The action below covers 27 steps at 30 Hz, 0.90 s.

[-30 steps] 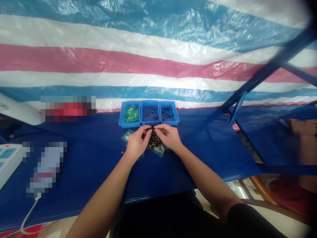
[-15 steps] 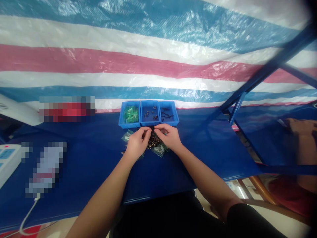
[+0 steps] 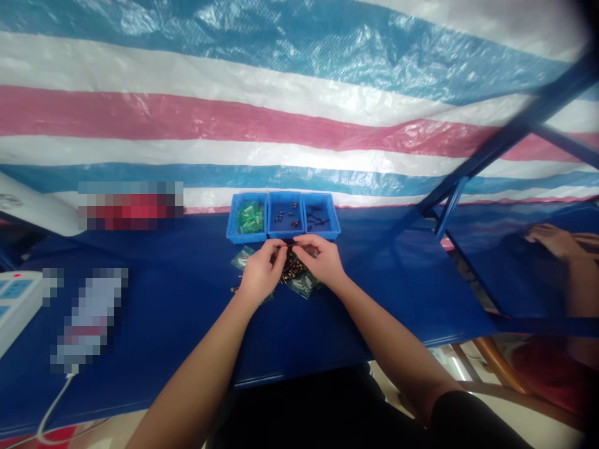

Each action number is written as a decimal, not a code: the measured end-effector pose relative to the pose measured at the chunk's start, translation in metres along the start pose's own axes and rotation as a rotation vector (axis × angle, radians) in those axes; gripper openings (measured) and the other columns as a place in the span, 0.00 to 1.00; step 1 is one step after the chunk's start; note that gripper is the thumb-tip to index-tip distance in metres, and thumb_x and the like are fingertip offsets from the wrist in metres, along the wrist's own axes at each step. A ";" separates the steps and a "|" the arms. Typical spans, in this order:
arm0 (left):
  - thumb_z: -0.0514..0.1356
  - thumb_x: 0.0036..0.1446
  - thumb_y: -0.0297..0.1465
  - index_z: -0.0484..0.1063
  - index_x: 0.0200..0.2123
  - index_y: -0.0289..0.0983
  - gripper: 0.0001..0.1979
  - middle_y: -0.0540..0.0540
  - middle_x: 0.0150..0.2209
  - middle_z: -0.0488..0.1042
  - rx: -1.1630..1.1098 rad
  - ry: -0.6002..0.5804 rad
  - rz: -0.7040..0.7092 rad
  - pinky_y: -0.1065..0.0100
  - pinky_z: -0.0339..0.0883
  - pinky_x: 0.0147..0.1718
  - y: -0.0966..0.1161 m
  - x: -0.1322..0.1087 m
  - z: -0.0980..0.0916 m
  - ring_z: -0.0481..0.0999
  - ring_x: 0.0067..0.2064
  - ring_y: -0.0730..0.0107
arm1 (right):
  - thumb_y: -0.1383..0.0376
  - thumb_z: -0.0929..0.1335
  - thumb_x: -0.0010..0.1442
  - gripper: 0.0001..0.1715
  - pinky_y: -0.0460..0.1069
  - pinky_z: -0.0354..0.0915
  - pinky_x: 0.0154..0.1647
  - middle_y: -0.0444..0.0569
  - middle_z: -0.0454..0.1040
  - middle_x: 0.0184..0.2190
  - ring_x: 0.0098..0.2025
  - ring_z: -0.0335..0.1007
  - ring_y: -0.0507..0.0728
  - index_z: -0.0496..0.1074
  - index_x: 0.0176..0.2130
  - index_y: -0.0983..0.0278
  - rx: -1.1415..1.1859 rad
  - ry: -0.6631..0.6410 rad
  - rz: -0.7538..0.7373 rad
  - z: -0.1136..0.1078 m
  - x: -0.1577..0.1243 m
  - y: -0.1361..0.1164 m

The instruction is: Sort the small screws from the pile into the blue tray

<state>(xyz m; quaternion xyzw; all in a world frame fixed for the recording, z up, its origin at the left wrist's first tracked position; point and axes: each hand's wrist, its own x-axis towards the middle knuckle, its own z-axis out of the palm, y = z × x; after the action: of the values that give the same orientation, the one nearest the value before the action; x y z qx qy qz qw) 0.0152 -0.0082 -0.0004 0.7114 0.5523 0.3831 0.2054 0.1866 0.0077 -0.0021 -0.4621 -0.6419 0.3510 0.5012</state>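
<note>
- The left hand [image 3: 259,273] and right hand [image 3: 321,262] meet fingertip to fingertip, pinching what seems a tiny dark part [image 3: 286,247], too small to name.
- Beneath them, a pile of small dark parts [image 3: 291,269] and green pieces lies on the blue counter [image 3: 178,299].
- At 12 o'clock of the hands sit three blue bins [image 3: 284,216], just beside the fingertips.
- At 3 o'clock, well apart, another person's hand [image 3: 552,240] rests.

Even daylight, glare on striped tarp [image 3: 299,125]; soft focus, edges warped, corners dark.
</note>
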 end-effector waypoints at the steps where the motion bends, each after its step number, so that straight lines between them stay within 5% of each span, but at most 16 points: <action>1: 0.53 0.65 0.38 0.69 0.44 0.39 0.11 0.53 0.25 0.71 -0.001 -0.003 -0.005 0.73 0.58 0.24 0.000 0.000 0.000 0.68 0.22 0.75 | 0.60 0.70 0.56 0.14 0.49 0.73 0.37 0.48 0.80 0.36 0.34 0.76 0.55 0.77 0.43 0.61 0.002 0.001 0.002 0.000 0.000 0.000; 27: 0.53 0.65 0.39 0.72 0.43 0.39 0.12 0.51 0.28 0.74 0.000 -0.008 0.041 0.72 0.62 0.27 0.000 0.000 -0.001 0.72 0.27 0.72 | 0.59 0.70 0.57 0.16 0.49 0.73 0.36 0.48 0.80 0.35 0.32 0.75 0.54 0.77 0.45 0.61 -0.003 0.013 0.028 0.000 -0.001 -0.002</action>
<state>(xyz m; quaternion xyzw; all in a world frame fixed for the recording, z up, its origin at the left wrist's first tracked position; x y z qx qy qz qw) 0.0147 -0.0084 0.0001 0.7242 0.5367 0.3842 0.1998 0.1866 0.0059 -0.0005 -0.4739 -0.6327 0.3542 0.4997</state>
